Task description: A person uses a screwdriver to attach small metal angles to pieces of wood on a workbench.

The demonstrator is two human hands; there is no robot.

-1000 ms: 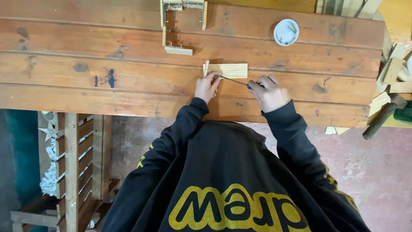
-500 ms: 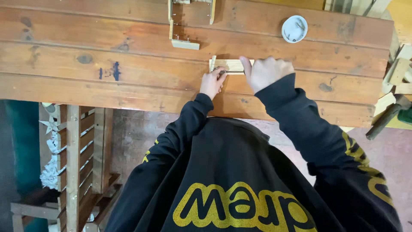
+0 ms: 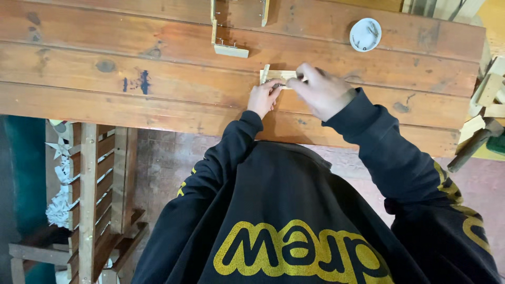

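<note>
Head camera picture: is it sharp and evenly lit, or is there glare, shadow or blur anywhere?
Head view: soft, even light, no glare on the wooden table; small shadows beside the left hand and right hand on the small wooden block; everything reasonably sharp; planks bow slightly.

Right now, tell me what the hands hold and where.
Both hands, left hand and right hand, rest on the small pale wooden piece on the workbench; the exact grip cannot be told.

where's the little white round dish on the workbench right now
In the head view, the white round dish sits near the far right of the wooden bench, beyond the right hand and apart from it.
</note>
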